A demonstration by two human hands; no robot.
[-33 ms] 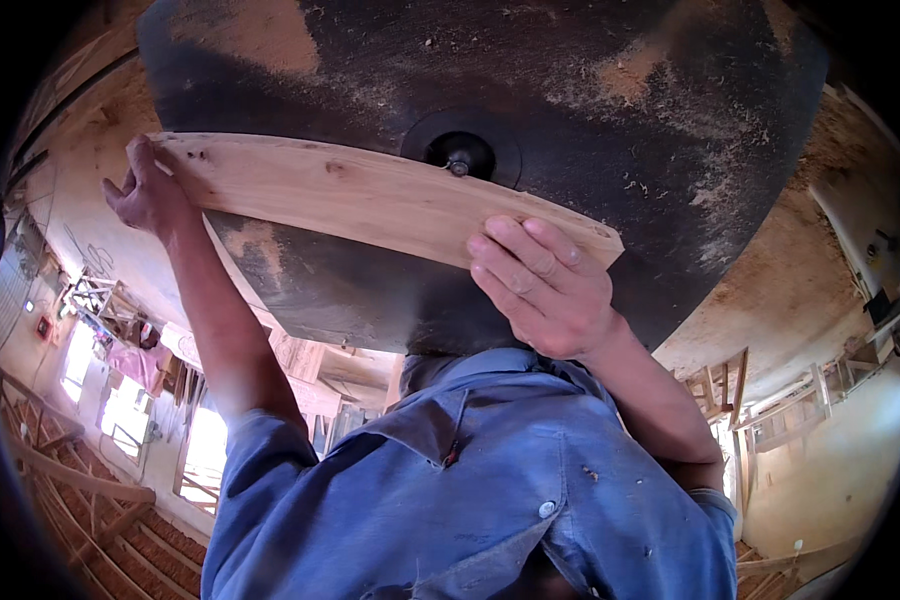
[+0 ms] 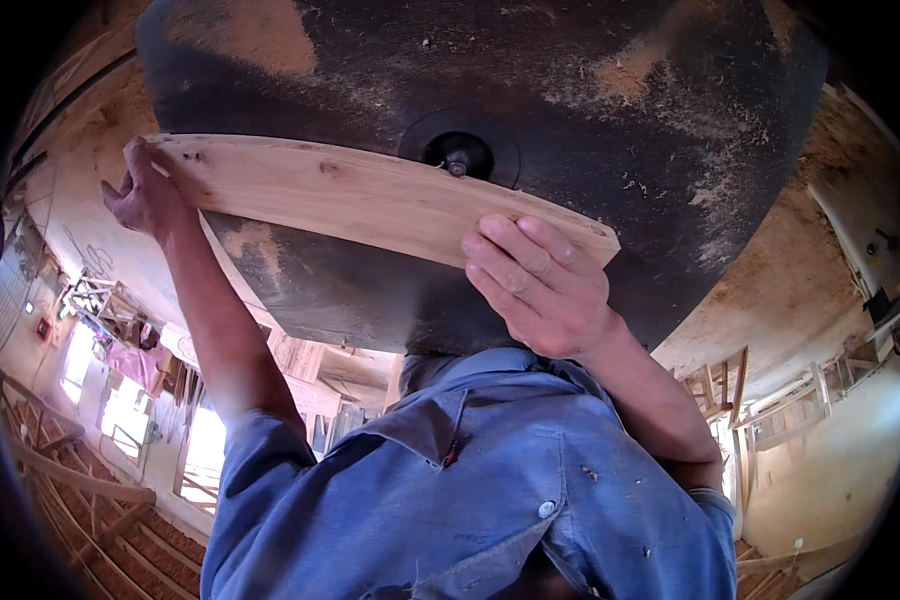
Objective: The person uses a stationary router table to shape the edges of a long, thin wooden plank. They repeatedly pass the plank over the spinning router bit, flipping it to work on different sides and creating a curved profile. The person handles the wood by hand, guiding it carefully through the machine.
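Note:
A pale wooden board (image 2: 350, 195) with a curved far edge lies across a dark machine table (image 2: 340, 285). Its far edge sits against or very close to a spindle (image 2: 456, 168) in a round black opening; whether they touch, I cannot tell. My left hand (image 2: 150, 195) grips the board's left end, some of its fingers hidden behind the wood. Over the near edge by the right end, my right hand (image 2: 545, 285) rests its fingers on the top face, its thumb out of sight. Both hands are closed on the board.
Sawdust (image 2: 650, 75) and small shavings are scattered over the dark tabletop. Wooden frames (image 2: 725, 385) stand at the right, near a pale wall. Stacked timber (image 2: 305, 375) lies beyond my left arm, with bright window openings (image 2: 205, 450) at the lower left.
The board and both hands have shifted very slightly to the left; the hold on the board looks the same.

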